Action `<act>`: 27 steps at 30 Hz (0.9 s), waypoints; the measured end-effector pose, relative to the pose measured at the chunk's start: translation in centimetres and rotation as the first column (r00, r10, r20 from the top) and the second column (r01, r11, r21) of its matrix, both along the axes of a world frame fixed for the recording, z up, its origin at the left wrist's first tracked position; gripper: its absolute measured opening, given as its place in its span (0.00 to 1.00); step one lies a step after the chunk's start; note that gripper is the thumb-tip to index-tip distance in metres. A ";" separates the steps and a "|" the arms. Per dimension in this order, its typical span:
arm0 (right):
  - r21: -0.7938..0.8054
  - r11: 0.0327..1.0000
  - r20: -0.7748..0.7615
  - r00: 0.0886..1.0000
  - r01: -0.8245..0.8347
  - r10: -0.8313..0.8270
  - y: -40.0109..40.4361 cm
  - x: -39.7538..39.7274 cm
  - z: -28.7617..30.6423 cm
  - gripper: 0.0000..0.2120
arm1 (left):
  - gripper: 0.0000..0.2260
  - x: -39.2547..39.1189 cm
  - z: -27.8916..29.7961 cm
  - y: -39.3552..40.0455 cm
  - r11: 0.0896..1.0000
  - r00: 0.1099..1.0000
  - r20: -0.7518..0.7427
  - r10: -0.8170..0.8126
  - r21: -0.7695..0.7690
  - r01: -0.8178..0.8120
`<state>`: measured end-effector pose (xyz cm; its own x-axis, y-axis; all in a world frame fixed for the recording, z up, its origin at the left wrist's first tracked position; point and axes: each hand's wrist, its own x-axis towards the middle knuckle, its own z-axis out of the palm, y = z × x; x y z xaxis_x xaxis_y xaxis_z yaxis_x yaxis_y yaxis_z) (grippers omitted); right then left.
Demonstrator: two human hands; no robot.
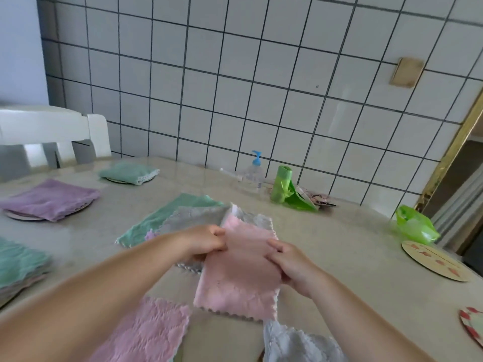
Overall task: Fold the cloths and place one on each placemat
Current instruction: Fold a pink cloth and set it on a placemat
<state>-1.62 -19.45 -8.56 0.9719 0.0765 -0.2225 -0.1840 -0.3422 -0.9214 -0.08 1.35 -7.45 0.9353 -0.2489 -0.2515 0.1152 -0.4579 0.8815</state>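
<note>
Nearest the camera, at the bottom edge, lie two loose cloths on the surface (339,231): a pink cloth (146,333) on the left and a grey cloth (295,343) to its right, both unfolded.

Just beyond, both hands hold up the folded pink cloth (240,273). Left hand (206,241) pinches its far-left edge, fingers curled round the fabric; right hand (292,267) grips the right edge the same way. Lower scalloped hem hangs toward the surface.

Handling, judged: light, limp microfibre, no stiffness, will sag wherever unsupported. Not slippery, not fragile. Best held at opposite edges or corners so the fold stays square; a one-point hold would let it fall open.

Under and behind the hands: a stack of flat cloths, a grey cloth (193,218) over a green cloth (167,215), still to be folded.

Far left: three placemats already covered, by a green cloth at the left edge (21,259), a purple cloth (52,199) and a folded green cloth (128,172) farthest back.

Right side: a bare round placemat (436,262), apart from the hands, and another partly in view at the right edge (473,325). The bare one looks the likely destination.

Obstacles: a green plastic bag (415,226) just behind that placemat. Farther back by the tiled wall (261,87), a pump bottle (253,173) and a roll of green bags (282,186), well clear. White chair (52,131) far left.
</note>
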 end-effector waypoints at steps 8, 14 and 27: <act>-0.058 0.998 -0.040 0.998 -0.040 0.038 -1.5 -2.2 0.1 0.18 | 0.17 -1.5 -1.3 3.4 0.982 0.987 -0.156 -0.030 -0.188 0.001; -0.071 0.966 0.005 0.968 -0.250 0.251 -2.0 -4.2 0.2 0.17 | 0.18 -3.3 -1.1 4.5 0.990 0.985 -0.123 -0.119 -0.087 0.109; -0.170 0.962 0.148 0.959 -0.215 0.241 -1.7 -5.8 -1.0 0.24 | 0.19 -3.5 -4.0 4.9 0.817 0.512 0.739 -0.437 0.565 -0.118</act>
<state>-7.38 -21.14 -9.55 0.9566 0.2787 -0.0856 0.0665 -0.4943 -0.8667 -3.59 6.24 -11.47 0.7225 -0.5177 0.4582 -0.6369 -0.7563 0.1499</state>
